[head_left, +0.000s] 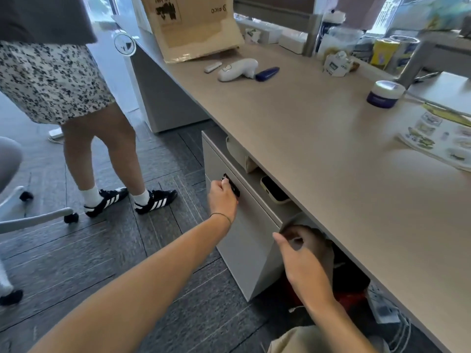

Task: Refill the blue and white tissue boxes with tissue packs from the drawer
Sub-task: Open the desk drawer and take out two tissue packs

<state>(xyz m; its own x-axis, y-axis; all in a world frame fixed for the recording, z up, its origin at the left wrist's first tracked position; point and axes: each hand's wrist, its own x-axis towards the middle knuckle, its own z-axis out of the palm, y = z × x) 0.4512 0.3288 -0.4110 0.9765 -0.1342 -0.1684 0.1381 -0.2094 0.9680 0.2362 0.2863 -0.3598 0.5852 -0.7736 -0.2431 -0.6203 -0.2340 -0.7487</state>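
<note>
A grey drawer cabinet (244, 233) stands under the beige desk (318, 138). My left hand (223, 197) is closed on the small black lock panel (233, 186) at the top of the cabinet front. My right hand (303, 253) hovers at the cabinet's right corner just under the desk edge, fingers curled and apart, holding nothing. The drawers are closed and no tissue packs show. A white tissue box (260, 34) sits at the far back of the desk. A crumpled white and green tissue pack (336, 64) lies further right.
Another person (76, 103) stands on the left beside an office chair (15, 194). A cardboard box (193, 26), a white handheld device (237, 70), a blue case (267, 73), a blue jar (384, 94) and a leaflet (438, 138) sit on the desk. A phone (275, 192) lies on the cabinet top.
</note>
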